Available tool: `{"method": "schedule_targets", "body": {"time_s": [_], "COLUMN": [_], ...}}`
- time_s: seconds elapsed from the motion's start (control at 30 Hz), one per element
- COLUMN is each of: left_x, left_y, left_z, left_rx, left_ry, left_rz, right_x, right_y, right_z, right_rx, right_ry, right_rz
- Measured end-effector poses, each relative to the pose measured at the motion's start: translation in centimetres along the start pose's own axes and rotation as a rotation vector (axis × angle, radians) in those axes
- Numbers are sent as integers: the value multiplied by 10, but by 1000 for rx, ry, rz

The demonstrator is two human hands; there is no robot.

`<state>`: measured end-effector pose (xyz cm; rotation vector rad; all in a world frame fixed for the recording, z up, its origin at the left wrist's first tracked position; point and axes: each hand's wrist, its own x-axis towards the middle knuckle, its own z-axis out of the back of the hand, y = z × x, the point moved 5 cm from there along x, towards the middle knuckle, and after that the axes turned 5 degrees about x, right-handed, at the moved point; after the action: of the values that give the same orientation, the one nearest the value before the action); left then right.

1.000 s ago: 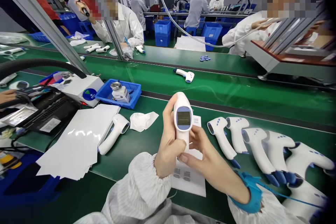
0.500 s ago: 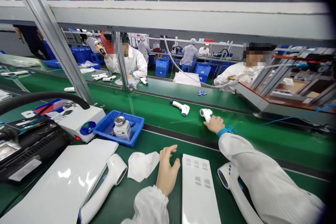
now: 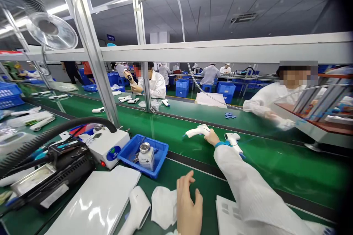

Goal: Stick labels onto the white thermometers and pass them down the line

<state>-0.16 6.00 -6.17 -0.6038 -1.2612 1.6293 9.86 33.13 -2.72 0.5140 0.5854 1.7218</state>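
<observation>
The right arm is stretched forward across the green belt (image 3: 275,167), palm turned down, its wrist circled by one blue strap (image 3: 220,144). The fingers of the right hand (image 3: 211,137) are set against the head end of one white gun-shaped device (image 3: 196,131), which is laid on the belt with its handle pointed left; whether the grip is fully closed cannot be told. The left hand (image 3: 189,200) is held open and unladen over the near surface (image 3: 171,178), fingers raised and slightly curled, thumb spread apart

Three such devices are counted on this stretch of belt: the touched one, a second device (image 3: 234,141) just to its right, and a third device (image 3: 98,110) farther left. On the near surface, one more device (image 3: 135,209) is seen between a stack of white sheets (image 3: 93,205) and one crumpled white cloth (image 3: 162,205). One metal-capped bottle (image 3: 146,158) is held in one blue tray (image 3: 156,173). On the far surface (image 3: 190,113), one heap of blue parts (image 3: 230,115) is shown, its pieces too small to count
</observation>
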Motion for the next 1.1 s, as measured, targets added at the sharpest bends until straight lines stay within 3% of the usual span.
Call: {"method": "schedule_targets", "body": {"time_s": [0.1,0.17,0.23,0.33,0.4,0.57,0.73,0.93,1.1], "left_x": [0,0,0,-13,-31,-84,-124,-122,-107], "left_y": [-24,-43,-59,-70,-75,-77,-64,-49,-46], "left_z": [28,37,29,-2,-19,-31,-34,-43,-52], "left_rx": [68,84,14,-247,-402,-533,-558,-528,-539], "left_ry": [-135,-108,116,575,706,617,578,497,492], "left_rz": [-161,-232,-234,-14,145,357,520,458,419], "right_x": [-49,-95,-145,-206,-235,-288,-330,-333,-318], "right_y": [8,13,18,21,15,-32,-79,-96,-93], "right_z": [12,18,22,29,35,40,38,44,38], "right_rx": [80,128,171,217,252,326,250,176,313], "right_ry": [55,96,142,175,152,42,-60,-180,-131], "right_rz": [240,371,453,481,444,184,159,171,121]}}
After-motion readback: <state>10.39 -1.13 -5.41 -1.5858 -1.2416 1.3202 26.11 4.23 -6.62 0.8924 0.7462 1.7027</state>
